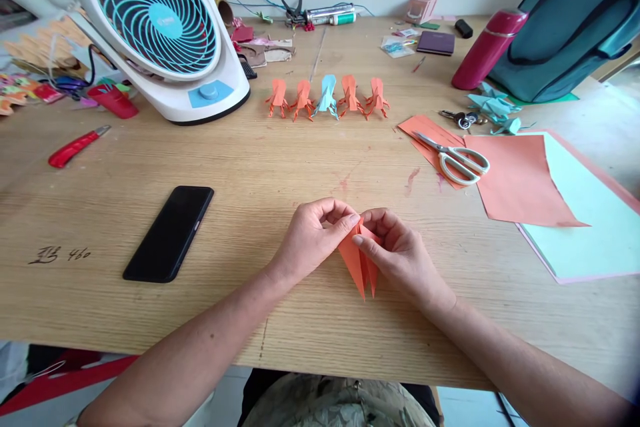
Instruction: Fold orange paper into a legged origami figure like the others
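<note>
Between my two hands is a folded piece of orange origami paper (356, 265), its narrow points hanging toward me just over the table. My left hand (320, 233) pinches the top edge between thumb and fingers. On the other side, my right hand (397, 250) grips the paper with its thumb on the near face and fingers curled behind. The fingertips hide part of the upper folds. Farther back stands a row of several folded paper figures, orange ones (349, 95) with a light blue one (327, 97) in the middle.
A black phone (169, 233) and red utility knife (75, 149) lie left, below a white fan (200, 67). White-handled scissors (463, 163) rest on orange paper sheets (520, 177) at right. A pink bottle (489, 50), teal bag (565, 40) and keys (465, 120) are beyond.
</note>
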Motion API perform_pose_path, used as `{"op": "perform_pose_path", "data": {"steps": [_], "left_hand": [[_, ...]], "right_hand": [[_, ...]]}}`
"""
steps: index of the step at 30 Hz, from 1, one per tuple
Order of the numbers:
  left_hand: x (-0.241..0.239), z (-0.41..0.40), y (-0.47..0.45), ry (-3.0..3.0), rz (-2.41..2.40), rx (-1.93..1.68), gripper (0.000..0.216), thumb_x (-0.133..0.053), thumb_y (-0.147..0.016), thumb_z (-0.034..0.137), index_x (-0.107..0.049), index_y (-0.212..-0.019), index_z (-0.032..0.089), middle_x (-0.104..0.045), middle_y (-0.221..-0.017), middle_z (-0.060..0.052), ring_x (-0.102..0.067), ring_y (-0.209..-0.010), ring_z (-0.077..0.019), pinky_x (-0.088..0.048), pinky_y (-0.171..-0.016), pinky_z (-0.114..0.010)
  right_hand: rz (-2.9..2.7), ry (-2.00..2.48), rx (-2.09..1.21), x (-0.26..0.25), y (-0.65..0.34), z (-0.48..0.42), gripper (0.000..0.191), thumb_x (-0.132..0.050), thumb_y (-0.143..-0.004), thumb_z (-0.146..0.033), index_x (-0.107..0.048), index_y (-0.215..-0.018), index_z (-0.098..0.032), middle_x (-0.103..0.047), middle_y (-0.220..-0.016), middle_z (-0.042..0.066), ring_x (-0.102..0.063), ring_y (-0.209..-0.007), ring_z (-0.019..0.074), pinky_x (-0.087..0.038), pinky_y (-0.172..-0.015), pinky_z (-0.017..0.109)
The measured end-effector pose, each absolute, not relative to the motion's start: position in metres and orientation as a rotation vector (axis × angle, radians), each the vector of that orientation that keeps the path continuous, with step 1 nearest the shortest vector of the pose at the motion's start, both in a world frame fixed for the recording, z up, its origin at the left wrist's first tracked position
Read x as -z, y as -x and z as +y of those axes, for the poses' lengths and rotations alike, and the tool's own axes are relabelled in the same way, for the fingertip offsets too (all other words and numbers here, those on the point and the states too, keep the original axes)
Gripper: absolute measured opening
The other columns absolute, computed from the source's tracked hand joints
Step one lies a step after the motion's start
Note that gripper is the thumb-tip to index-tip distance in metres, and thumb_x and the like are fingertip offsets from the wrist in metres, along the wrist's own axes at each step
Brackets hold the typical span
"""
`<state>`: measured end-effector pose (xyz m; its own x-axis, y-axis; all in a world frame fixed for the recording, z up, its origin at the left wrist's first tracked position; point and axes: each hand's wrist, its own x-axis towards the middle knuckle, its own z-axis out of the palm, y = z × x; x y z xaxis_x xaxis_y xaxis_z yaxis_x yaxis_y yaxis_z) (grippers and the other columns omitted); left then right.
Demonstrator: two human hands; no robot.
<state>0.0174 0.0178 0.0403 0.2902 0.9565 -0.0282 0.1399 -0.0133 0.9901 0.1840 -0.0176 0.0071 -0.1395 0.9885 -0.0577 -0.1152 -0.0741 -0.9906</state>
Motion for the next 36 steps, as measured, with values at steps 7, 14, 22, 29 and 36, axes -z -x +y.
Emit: {"op": "perform_pose_path", "data": {"steps": [7, 14, 22, 29, 36], "left_hand": [[-0.040, 0.021, -0.015, -1.442, 1.100, -0.856, 0.015, -0.067, -0.086, 0.026, -0.068, -0.076, 0.014, -0.068, -0.073, -0.001, -0.060, -0.068, -0.0118, -0.047, -0.065, -0.024], [-0.037, 0.026, -0.012, -1.453, 1.068, -0.823, 0.016, -0.071, -0.084, 0.029, -0.071, -0.078, 0.014, -0.071, -0.075, -0.002, -0.061, -0.067, -0.0112, -0.047, -0.063, -0.022], [-0.032, 0.029, -0.009, -1.454, 1.065, -0.785, 0.020, -0.071, -0.084, 0.034, -0.074, -0.080, 0.015, -0.071, -0.076, -0.003, -0.059, -0.067, -0.0117, -0.047, -0.060, -0.022], [-0.031, 0.032, -0.006, -1.371, 1.097, -0.681, 0.025, -0.072, -0.082, 0.040, -0.074, -0.083, 0.015, -0.070, -0.076, -0.003, -0.058, -0.065, -0.0116, -0.047, -0.053, -0.020], [-0.033, 0.034, -0.002, -1.411, 1.094, -0.658, 0.024, -0.073, -0.082, 0.039, -0.073, -0.078, 0.015, -0.064, -0.068, -0.001, -0.052, -0.058, -0.0092, -0.043, -0.052, -0.020]], "right_hand": [[-1.224, 1.141, -1.367, -0.004, -0.184, -0.020, 0.025, -0.075, -0.087, -0.035, -0.060, -0.105, -0.026, -0.068, -0.091, 0.002, -0.065, -0.084, 0.0170, -0.053, -0.073, 0.028], [-1.306, 1.183, -1.263, -0.005, -0.183, -0.022, 0.026, -0.070, -0.088, -0.028, -0.058, -0.112, -0.027, -0.067, -0.089, 0.001, -0.063, -0.079, 0.0164, -0.051, -0.071, 0.029], [-1.344, 1.222, -1.214, -0.009, -0.182, -0.023, 0.027, -0.068, -0.088, -0.026, -0.057, -0.112, -0.027, -0.065, -0.085, 0.000, -0.061, -0.075, 0.0159, -0.049, -0.070, 0.030], [-1.363, 1.223, -1.193, -0.008, -0.182, -0.023, 0.030, -0.068, -0.088, -0.026, -0.055, -0.114, -0.027, -0.064, -0.083, -0.001, -0.062, -0.075, 0.0164, -0.049, -0.069, 0.030], [-1.415, 1.232, -1.160, -0.009, -0.182, -0.024, 0.030, -0.068, -0.088, -0.027, -0.055, -0.115, -0.027, -0.065, -0.085, 0.000, -0.063, -0.077, 0.0164, -0.050, -0.071, 0.030]]}}
